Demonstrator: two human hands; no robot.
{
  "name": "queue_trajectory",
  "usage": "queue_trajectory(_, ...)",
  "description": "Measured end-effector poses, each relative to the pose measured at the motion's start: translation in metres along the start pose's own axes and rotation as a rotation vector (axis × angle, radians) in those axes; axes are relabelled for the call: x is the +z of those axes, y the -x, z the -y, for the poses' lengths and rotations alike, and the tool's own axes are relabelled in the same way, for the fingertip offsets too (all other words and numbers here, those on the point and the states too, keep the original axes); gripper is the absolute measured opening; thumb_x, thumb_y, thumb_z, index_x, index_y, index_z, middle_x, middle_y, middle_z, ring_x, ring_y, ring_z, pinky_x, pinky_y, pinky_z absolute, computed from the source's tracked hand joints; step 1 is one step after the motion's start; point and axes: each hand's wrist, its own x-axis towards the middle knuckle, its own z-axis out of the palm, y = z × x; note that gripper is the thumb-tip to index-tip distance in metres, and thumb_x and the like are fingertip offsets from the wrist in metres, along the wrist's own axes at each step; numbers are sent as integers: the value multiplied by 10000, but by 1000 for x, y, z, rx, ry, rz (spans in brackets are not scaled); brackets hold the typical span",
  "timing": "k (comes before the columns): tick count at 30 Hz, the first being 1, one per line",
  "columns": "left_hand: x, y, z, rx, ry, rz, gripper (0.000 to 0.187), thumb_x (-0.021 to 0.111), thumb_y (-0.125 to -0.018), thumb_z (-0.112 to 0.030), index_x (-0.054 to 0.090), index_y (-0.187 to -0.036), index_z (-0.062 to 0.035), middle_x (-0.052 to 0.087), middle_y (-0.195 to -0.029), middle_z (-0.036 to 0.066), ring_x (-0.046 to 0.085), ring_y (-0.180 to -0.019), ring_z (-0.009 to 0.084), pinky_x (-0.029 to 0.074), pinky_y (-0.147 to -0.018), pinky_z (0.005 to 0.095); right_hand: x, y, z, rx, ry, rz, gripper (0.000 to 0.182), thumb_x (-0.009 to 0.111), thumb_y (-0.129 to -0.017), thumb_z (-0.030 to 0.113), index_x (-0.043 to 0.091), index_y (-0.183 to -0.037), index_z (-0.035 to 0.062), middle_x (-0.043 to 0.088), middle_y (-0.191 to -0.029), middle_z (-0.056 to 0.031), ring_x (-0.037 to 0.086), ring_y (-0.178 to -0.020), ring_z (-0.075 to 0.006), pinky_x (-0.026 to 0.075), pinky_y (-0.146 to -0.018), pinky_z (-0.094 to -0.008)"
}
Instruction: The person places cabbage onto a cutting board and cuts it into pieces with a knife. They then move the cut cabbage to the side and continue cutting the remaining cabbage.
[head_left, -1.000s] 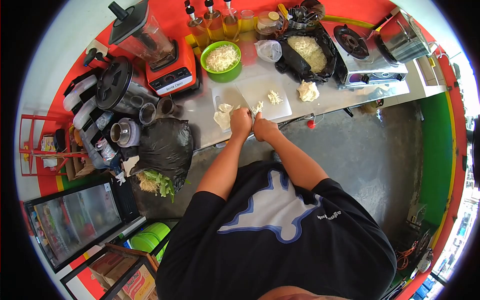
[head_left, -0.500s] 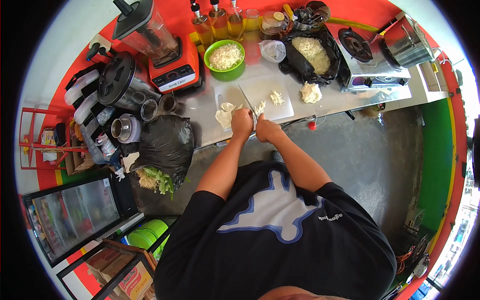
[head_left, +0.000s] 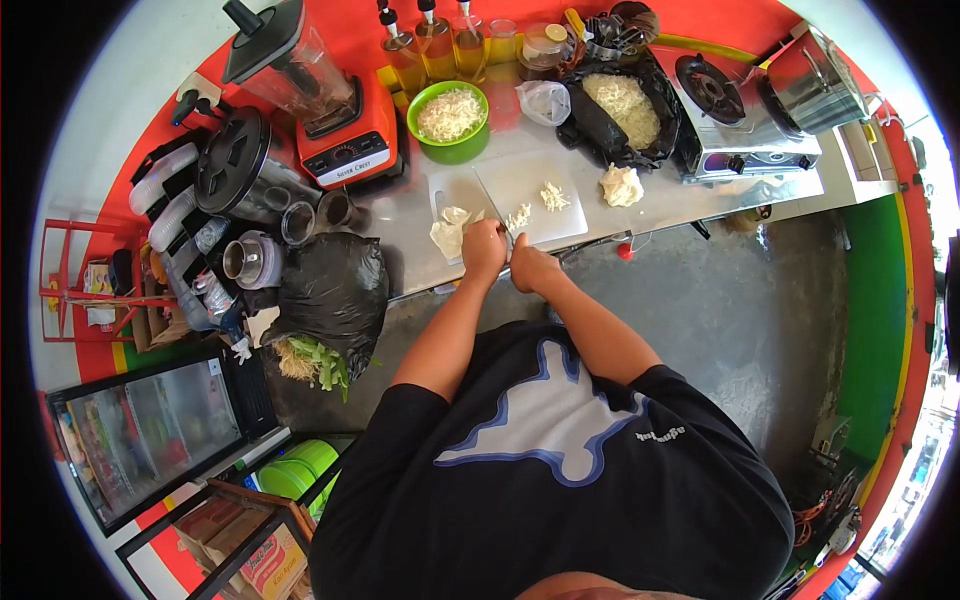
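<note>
My left hand (head_left: pixel 484 248) is curled at the front edge of a white cutting board (head_left: pixel 560 222), closed on cabbage that the fingers mostly hide. Pale cabbage leaves (head_left: pixel 452 232) lie just to its left. My right hand (head_left: pixel 532 268) is closed around a knife (head_left: pixel 511 238), its handle covered by the fist and its thin blade hard to make out beside the left knuckles. Finely cut cabbage shreds (head_left: pixel 518 215) lie just beyond the hands. Another small pile of shreds (head_left: pixel 554 196) sits farther right on the board.
Behind the board stands a green bowl (head_left: pixel 449 140) of shreds, beside a red blender (head_left: pixel 346 145). A cabbage chunk (head_left: pixel 621 186) lies right of the board. Farther back are a black bag (head_left: pixel 665 135) of shreds and a gas stove (head_left: pixel 750 150). A black plastic bag (head_left: pixel 330 295) bulges at left.
My right hand has shifted slightly left and toward me, with the knife. My left hand stays almost in place, and the shreds near the blade have spread a little.
</note>
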Motion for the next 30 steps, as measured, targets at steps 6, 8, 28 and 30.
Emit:
queue_trajectory(6, 2, -1, 4, -44, -17, 19, 136, 651, -813, -130, 749, -797, -37, 693, -770, 213, 684, -721, 409, 553, -682, 473, -9, -9, 1, -25, -38, 0, 532, 576, -863, 36, 316, -1311, -86, 643, -1191, -337, 645, -1146, -437, 510, -965, -489)
queue_trajectory(8, 7, 0, 11, -8, 11, -8, 137, 646, -814, -124, 752, -801, -37, 696, -769, 211, 687, -720, 405, 554, -681, 471, -7, -10, 1, -14, -44, 8, 543, 573, -864, 33, 306, -1319, -93, 640, -1191, -343, 645, -1144, -438, 512, -962, -486)
queue_trajectory(28, 25, -17, -12, 21, -151, -27, 117, 655, -860, -176, 748, -848, -105, 721, -899, 147, 695, -853, 345, 554, -741, 467, -17, -14, -52, 36, -122, -225, 353, 509, -917, 97, 410, -1233, -26, 650, -1157, -349, 647, -1110, -465, 504, -956, -528)
queue_trajectory(30, 30, -21, -12, 60, -59, 44, 112, 652, -862, -165, 746, -856, -105, 724, -898, 138, 694, -863, 348, 555, -752, 469, -17, -14, -57, 34, -124, -253, 354, 514, -913, 96, 414, -1230, -26, 650, -1152, -353, 650, -1104, -467, 503, -955, -531)
